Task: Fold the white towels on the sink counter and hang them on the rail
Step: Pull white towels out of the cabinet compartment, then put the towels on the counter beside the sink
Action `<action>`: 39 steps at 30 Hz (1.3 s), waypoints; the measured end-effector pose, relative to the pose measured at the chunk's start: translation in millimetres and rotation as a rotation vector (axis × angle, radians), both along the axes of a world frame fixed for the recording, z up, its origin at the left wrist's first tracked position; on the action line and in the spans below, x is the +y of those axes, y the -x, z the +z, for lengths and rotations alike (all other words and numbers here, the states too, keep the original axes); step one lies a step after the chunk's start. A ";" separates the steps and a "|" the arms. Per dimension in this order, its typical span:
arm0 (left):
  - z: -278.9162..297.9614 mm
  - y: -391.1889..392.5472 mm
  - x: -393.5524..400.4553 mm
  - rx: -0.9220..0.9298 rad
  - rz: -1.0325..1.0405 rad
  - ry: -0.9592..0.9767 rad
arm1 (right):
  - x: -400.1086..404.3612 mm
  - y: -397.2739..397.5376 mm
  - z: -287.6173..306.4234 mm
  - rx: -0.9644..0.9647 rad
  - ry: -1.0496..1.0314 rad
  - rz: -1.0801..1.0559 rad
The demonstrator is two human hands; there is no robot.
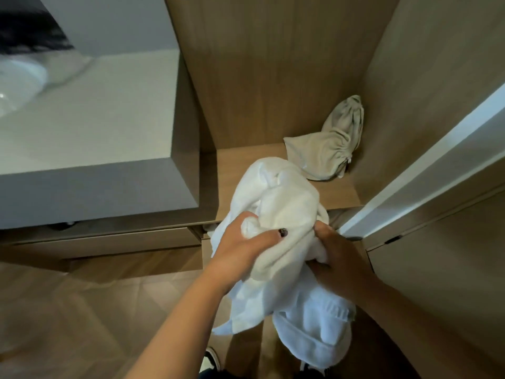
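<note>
A crumpled white towel [284,203] hangs bunched in front of me, its lower part drooping toward the floor. My left hand [243,247] grips a rolled fold of it from the left, thumb laid across the cloth. My right hand [336,258] holds the same towel from the right, fingers buried in the folds. Another white towel [68,69] lies blurred on the sink counter [109,127] at the upper left, next to the basin [16,86]. No rail is in view.
A beige drawstring bag [330,149] leans in the corner of a wooden shelf niche [235,170] behind the towel. A white door edge [426,165] runs diagonally at the right. Drawers sit under the counter. Wooden floor and my shoes lie below.
</note>
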State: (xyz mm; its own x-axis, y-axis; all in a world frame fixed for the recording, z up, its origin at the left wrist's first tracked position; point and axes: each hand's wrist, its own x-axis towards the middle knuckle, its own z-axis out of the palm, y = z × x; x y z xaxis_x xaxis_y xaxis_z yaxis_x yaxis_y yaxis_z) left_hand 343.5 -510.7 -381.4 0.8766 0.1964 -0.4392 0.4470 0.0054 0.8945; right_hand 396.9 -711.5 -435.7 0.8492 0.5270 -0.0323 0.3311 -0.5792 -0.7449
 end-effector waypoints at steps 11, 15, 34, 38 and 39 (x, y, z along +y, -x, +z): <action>88.6 33.6 67.3 -0.083 0.070 0.092 | 48.7 27.7 118.9 -0.113 0.049 0.035; 118.5 44.5 113.4 -0.024 -0.132 0.109 | 82.1 49.5 159.6 -0.188 0.087 0.103; 204.8 13.8 196.3 -0.299 -0.215 -0.090 | 162.4 -7.1 262.4 -0.373 0.134 0.250; 236.2 -19.9 206.3 -0.377 -0.009 -0.011 | 157.9 -41.6 285.1 -0.339 0.049 0.160; 245.0 -29.8 211.0 -0.405 0.053 0.011 | 156.7 -50.0 290.8 -0.324 0.017 0.130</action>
